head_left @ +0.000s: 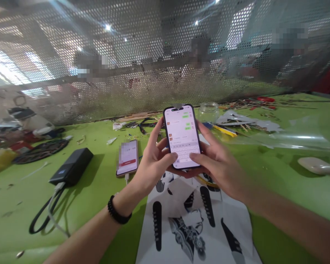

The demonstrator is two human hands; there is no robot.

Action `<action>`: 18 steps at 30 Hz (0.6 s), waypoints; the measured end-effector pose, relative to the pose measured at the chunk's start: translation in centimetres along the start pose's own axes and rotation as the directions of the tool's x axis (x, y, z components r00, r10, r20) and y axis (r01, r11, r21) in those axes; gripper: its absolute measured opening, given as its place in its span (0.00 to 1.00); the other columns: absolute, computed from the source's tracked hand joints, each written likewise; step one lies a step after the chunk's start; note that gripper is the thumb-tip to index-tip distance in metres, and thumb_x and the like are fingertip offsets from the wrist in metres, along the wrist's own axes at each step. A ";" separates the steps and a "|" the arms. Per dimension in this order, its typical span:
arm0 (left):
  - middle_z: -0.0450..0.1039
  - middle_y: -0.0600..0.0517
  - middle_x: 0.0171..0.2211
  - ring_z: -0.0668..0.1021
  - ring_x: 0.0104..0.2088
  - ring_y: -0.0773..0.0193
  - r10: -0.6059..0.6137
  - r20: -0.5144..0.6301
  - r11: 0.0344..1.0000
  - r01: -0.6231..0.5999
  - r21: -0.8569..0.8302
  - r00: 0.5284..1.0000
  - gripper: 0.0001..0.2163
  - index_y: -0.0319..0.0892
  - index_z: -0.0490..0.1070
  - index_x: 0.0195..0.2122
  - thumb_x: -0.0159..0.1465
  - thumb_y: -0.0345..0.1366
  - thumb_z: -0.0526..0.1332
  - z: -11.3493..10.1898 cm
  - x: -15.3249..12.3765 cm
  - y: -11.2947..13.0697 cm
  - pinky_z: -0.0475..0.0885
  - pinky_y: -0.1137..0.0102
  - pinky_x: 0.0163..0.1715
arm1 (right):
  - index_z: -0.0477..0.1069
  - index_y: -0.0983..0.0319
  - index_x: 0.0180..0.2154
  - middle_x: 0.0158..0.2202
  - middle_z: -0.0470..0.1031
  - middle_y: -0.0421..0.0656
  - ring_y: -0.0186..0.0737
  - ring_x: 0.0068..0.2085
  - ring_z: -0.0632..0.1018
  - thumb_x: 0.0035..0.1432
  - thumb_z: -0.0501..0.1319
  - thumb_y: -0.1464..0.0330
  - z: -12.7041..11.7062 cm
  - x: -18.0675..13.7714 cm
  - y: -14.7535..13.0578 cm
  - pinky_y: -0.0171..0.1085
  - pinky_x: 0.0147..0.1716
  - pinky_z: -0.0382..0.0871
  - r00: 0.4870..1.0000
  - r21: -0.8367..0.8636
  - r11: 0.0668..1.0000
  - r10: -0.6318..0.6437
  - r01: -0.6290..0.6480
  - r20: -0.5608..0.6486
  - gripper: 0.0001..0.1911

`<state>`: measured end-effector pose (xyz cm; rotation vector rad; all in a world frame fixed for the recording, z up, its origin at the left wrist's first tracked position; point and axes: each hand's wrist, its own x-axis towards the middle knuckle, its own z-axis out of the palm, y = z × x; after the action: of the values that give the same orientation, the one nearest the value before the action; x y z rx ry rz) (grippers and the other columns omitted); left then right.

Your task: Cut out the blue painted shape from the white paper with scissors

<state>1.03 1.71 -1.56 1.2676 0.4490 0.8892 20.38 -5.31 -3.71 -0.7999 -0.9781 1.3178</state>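
A smartphone point(183, 137) is held upright between both hands, its screen lit with a chat and an on-screen keyboard. My left hand point(155, 156) wraps round its left side, the thumb over the lower left of the keys. From the other side my right hand point(218, 159) grips it, thumb over the lower right keys. Beneath them lies a white paper sheet point(165, 223) printed with black and grey shapes. Left of my left hand, a second phone point(128, 157) rests on the green table with a white cable plugged in.
A black power bank point(73, 167) with cables lies on the left. Toward the back are a glass jar point(209, 110), a yellow cutter knife point(225, 131), thin sticks and scraps. A computer mouse point(316, 165) sits at right. A perforated metal screen point(143, 73) stands behind the table.
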 end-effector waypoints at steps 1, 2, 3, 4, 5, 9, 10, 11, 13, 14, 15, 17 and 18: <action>0.75 0.40 0.73 0.86 0.60 0.37 -0.003 0.011 1.000 0.003 -0.002 1.000 0.55 0.62 0.37 0.87 0.70 0.31 0.74 0.1 0.0 0.0 0.93 0.59 0.38 | 0.47 0.38 0.84 0.68 0.85 0.43 0.53 0.49 0.92 0.72 0.76 0.67 0.0 0.0 0.0 0.50 0.39 0.98 1.000 -0.023 1.000 -0.003 0.002 -0.018 0.55; 0.75 0.41 0.73 0.87 0.59 0.38 -0.007 0.025 1.000 0.008 -0.001 1.000 0.55 0.63 0.37 0.86 0.70 0.31 0.74 0.1 -0.1 0.1 0.93 0.58 0.38 | 0.47 0.38 0.84 0.67 0.85 0.44 0.53 0.47 0.93 0.70 0.78 0.65 0.0 0.1 0.0 0.48 0.36 0.97 0.999 -0.048 0.999 -0.009 0.007 -0.038 0.56; 0.75 0.40 0.73 0.87 0.59 0.39 -0.008 0.039 1.000 0.008 0.001 0.999 0.55 0.63 0.38 0.86 0.70 0.32 0.74 0.2 -0.1 0.1 0.93 0.58 0.38 | 0.48 0.39 0.83 0.66 0.86 0.45 0.53 0.46 0.93 0.68 0.80 0.64 0.1 0.2 -0.1 0.46 0.33 0.97 0.998 -0.071 0.997 -0.016 0.012 -0.054 0.57; 0.75 0.40 0.73 0.87 0.59 0.39 -0.006 0.049 1.000 0.006 0.003 0.999 0.55 0.63 0.38 0.86 0.70 0.33 0.75 0.3 -0.2 0.1 0.93 0.57 0.39 | 0.49 0.39 0.83 0.66 0.86 0.45 0.53 0.45 0.93 0.67 0.81 0.63 0.1 0.2 -0.1 0.45 0.31 0.97 0.998 -0.087 0.996 -0.024 0.018 -0.062 0.58; 0.74 0.40 0.73 0.86 0.59 0.39 -0.002 0.054 1.000 0.001 0.006 0.999 0.55 0.63 0.38 0.86 0.70 0.33 0.76 0.4 -0.2 0.1 0.93 0.57 0.39 | 0.49 0.39 0.83 0.66 0.86 0.45 0.53 0.45 0.93 0.67 0.81 0.62 0.2 0.3 -0.2 0.44 0.30 0.96 0.997 -0.094 0.995 -0.032 0.026 -0.065 0.58; 0.74 0.39 0.73 0.86 0.60 0.38 0.011 0.047 0.999 -0.012 0.031 0.999 0.56 0.63 0.37 0.86 0.69 0.34 0.76 0.6 -0.3 0.2 0.93 0.57 0.40 | 0.52 0.40 0.82 0.63 0.87 0.44 0.48 0.40 0.92 0.70 0.79 0.61 0.3 0.2 -0.4 0.41 0.29 0.96 0.997 -0.072 0.997 -0.046 0.041 -0.065 0.52; 0.75 0.40 0.73 0.86 0.60 0.38 0.013 0.049 0.999 -0.015 0.039 0.999 0.55 0.63 0.37 0.86 0.70 0.34 0.75 0.6 -0.3 0.2 0.93 0.57 0.40 | 0.52 0.40 0.81 0.62 0.88 0.44 0.46 0.39 0.92 0.70 0.79 0.61 0.4 0.2 -0.4 0.41 0.28 0.95 0.996 -0.072 0.997 -0.047 0.041 -0.077 0.52; 0.75 0.40 0.73 0.86 0.60 0.39 0.014 0.051 0.999 -0.016 0.045 0.999 0.55 0.63 0.38 0.86 0.70 0.34 0.75 0.6 -0.3 0.2 0.93 0.57 0.40 | 0.52 0.40 0.81 0.62 0.88 0.44 0.45 0.37 0.92 0.70 0.79 0.61 0.4 0.1 -0.4 0.40 0.27 0.95 0.995 -0.073 0.997 -0.047 0.041 -0.087 0.52; 0.76 0.40 0.72 0.86 0.59 0.39 0.013 0.042 0.999 -0.015 0.051 0.999 0.54 0.63 0.39 0.86 0.70 0.35 0.75 0.6 -0.3 0.2 0.93 0.57 0.40 | 0.52 0.40 0.81 0.63 0.88 0.44 0.46 0.39 0.92 0.70 0.79 0.63 0.3 0.0 -0.4 0.41 0.28 0.95 0.996 -0.058 0.998 -0.038 0.034 -0.078 0.52; 0.76 0.40 0.72 0.87 0.59 0.38 0.012 0.029 0.999 -0.014 0.052 0.999 0.55 0.62 0.38 0.86 0.70 0.36 0.76 0.6 -0.3 0.2 0.93 0.57 0.40 | 0.51 0.39 0.82 0.64 0.87 0.43 0.47 0.41 0.93 0.71 0.78 0.64 0.3 -0.1 -0.4 0.41 0.31 0.96 0.998 -0.045 0.999 -0.029 0.026 -0.058 0.52; 0.76 0.40 0.72 0.87 0.59 0.38 0.009 0.016 0.999 -0.009 0.050 1.000 0.55 0.62 0.38 0.86 0.70 0.36 0.76 0.6 -0.3 0.2 0.93 0.57 0.40 | 0.50 0.39 0.82 0.65 0.87 0.43 0.49 0.44 0.93 0.72 0.77 0.65 0.3 -0.2 -0.4 0.42 0.33 0.97 0.999 -0.034 0.999 -0.025 0.024 -0.036 0.52; 0.76 0.40 0.72 0.87 0.59 0.37 0.003 0.002 0.999 -0.003 0.043 1.000 0.55 0.62 0.37 0.86 0.70 0.36 0.76 0.6 -0.3 0.3 0.93 0.57 0.39 | 0.49 0.39 0.83 0.66 0.86 0.43 0.50 0.48 0.93 0.71 0.77 0.66 0.2 -0.3 -0.4 0.42 0.36 0.97 1.000 -0.033 0.999 -0.026 0.026 -0.012 0.53; 0.76 0.40 0.72 0.86 0.59 0.37 0.000 0.005 0.999 -0.001 0.040 1.000 0.55 0.62 0.38 0.86 0.69 0.35 0.75 0.6 -0.3 0.3 0.93 0.57 0.39 | 0.49 0.40 0.83 0.66 0.86 0.43 0.50 0.48 0.93 0.70 0.78 0.65 0.1 -0.3 -0.5 0.41 0.35 0.97 0.999 -0.048 0.998 -0.030 0.029 -0.015 0.55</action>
<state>1.25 1.13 -1.17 1.3065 0.4641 0.8807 20.43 -5.65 -3.26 -0.8277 -1.0086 1.2650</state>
